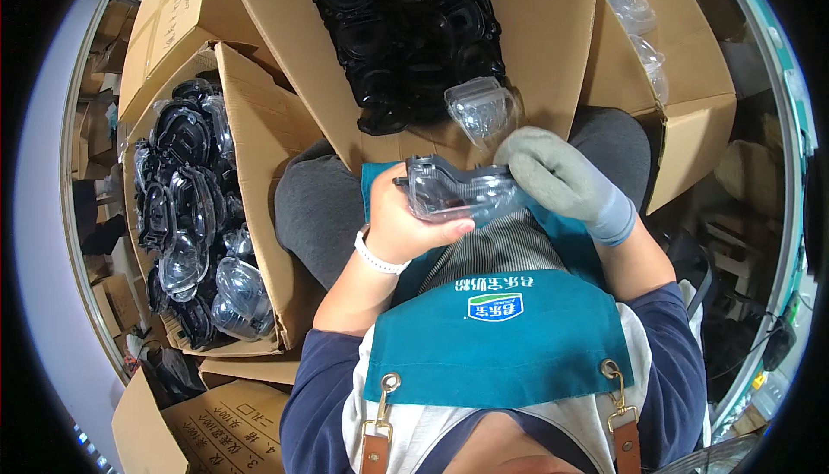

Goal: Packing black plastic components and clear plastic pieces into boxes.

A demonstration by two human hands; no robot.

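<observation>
My left hand (404,215), bare with a white wristband, grips the left end of a plastic housing with a clear cover (458,189) and a black back. The thumb lies along its near edge. My right hand (557,176), in a grey knit glove, is closed at the housing's right end, its fingertips partly hidden. The housing is held tilted above my lap. Just beyond it, a loose clear plastic cover (477,110) overlaps the near edge of the black plastic housings (423,38) stacked in the cardboard box (553,51) before me.
On the left stands an open carton (272,137) full of black housings with clear covers (194,206). A carton (699,120) at the right holds clear covers (643,42). Another box (229,431) sits at lower left. My knees flank the middle box.
</observation>
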